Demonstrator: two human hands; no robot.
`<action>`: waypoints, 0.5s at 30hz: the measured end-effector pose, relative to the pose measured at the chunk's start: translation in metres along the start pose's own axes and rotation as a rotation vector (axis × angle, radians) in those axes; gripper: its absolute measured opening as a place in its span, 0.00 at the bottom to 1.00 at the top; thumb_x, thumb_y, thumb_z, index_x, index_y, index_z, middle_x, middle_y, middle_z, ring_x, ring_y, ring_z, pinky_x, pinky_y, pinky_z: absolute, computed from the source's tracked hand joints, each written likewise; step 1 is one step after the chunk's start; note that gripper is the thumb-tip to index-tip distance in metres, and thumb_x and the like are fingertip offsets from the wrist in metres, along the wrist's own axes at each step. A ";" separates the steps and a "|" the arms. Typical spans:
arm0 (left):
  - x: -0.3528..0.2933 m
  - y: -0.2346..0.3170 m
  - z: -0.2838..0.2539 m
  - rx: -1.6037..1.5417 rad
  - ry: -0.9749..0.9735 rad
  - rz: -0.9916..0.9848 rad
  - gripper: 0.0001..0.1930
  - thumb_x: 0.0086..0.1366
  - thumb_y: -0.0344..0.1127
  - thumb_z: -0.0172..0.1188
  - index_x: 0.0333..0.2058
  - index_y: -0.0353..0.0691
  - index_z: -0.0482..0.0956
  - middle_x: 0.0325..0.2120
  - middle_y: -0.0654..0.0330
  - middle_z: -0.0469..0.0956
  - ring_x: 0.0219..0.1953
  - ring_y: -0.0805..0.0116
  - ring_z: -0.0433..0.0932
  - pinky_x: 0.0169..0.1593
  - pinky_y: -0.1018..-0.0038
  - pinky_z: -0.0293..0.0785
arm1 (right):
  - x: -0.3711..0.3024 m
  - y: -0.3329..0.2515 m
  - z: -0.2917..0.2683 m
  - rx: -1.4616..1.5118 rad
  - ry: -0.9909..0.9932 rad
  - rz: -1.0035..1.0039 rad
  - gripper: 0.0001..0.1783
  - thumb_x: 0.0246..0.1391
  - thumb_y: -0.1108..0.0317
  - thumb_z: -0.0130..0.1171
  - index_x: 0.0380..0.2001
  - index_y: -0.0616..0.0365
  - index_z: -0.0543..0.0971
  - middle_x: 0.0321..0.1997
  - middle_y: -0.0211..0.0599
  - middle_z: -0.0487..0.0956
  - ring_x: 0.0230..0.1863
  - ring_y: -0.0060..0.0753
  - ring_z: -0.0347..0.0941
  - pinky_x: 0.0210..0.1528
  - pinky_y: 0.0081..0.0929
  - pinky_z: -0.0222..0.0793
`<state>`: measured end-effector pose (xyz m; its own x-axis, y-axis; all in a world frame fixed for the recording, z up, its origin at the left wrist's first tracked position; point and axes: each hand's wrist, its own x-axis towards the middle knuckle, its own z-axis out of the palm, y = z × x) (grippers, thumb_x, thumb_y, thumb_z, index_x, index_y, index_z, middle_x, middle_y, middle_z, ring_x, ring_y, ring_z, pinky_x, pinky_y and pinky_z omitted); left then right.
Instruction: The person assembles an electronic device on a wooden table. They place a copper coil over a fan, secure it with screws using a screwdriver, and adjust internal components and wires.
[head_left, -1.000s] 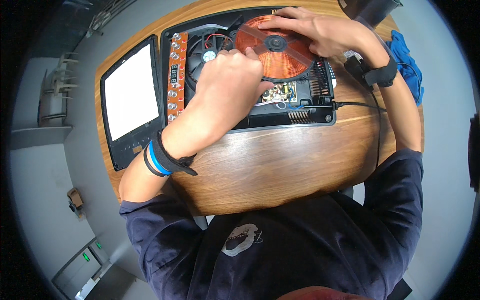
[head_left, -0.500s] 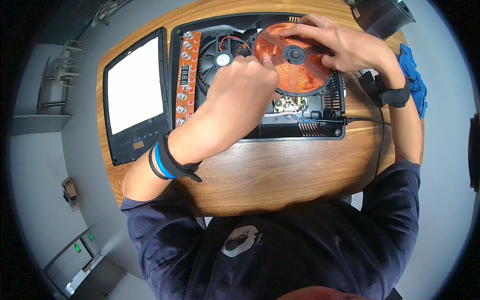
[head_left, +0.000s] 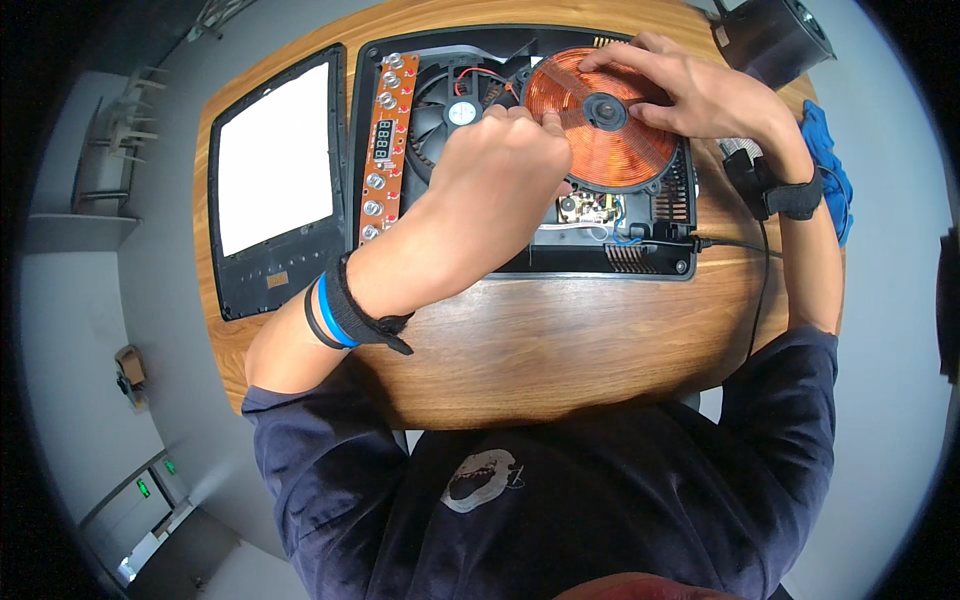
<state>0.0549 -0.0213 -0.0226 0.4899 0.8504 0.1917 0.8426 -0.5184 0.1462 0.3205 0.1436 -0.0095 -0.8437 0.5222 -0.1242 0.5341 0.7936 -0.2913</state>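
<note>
An induction cooker base (head_left: pixel 520 262) lies uncovered on the table, with its round copper coil (head_left: pixel 600 160) at the right. My left hand (head_left: pixel 510 165) is closed at the coil's left edge. Its thumb lies on the windings; the curled fingers and anything in them are mostly hidden. Over the coil's upper right, my right hand (head_left: pixel 690 95) is spread, with thumb and forefinger touching its face near the dark hub (head_left: pixel 605 112). Left of the coil are a black fan (head_left: pixel 430 120), partly behind my left hand, and an orange circuit board (head_left: pixel 396 150) with a small display.
A black-framed panel (head_left: pixel 270 275) with a white sheet lies left of the base. At the right are a black cable (head_left: pixel 735 243), a blue cloth (head_left: pixel 826 160) and a dark pot-like container (head_left: pixel 775 40). The wooden tabletop (head_left: pixel 560 350) has a curved front edge.
My right thumb has slid inward across the coil toward the hub. My left hand stays at the coil's left edge. The whole view has shifted slightly.
</note>
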 end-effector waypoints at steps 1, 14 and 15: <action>0.000 0.000 0.001 0.011 0.004 -0.001 0.32 0.68 0.43 0.78 0.62 0.26 0.83 0.39 0.44 0.87 0.46 0.47 0.88 0.45 0.61 0.87 | 0.000 0.001 0.001 0.002 0.010 0.005 0.39 0.66 0.71 0.69 0.78 0.37 0.72 0.70 0.48 0.75 0.67 0.57 0.79 0.70 0.48 0.82; -0.002 -0.005 0.001 0.043 0.045 -0.017 0.31 0.64 0.44 0.80 0.60 0.31 0.84 0.40 0.46 0.85 0.47 0.48 0.88 0.46 0.60 0.87 | 0.005 -0.005 0.007 -0.028 0.057 -0.018 0.35 0.72 0.60 0.70 0.77 0.40 0.71 0.62 0.56 0.84 0.58 0.59 0.86 0.60 0.50 0.84; -0.002 -0.004 -0.001 0.041 0.042 -0.026 0.31 0.63 0.44 0.81 0.60 0.31 0.84 0.42 0.46 0.85 0.48 0.48 0.88 0.46 0.60 0.87 | 0.006 -0.005 0.005 -0.020 0.046 -0.009 0.34 0.72 0.60 0.69 0.78 0.41 0.72 0.63 0.56 0.84 0.58 0.59 0.86 0.60 0.50 0.84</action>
<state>0.0504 -0.0207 -0.0228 0.4588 0.8585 0.2290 0.8637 -0.4914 0.1118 0.3129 0.1408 -0.0139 -0.8454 0.5285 -0.0775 0.5279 0.8043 -0.2727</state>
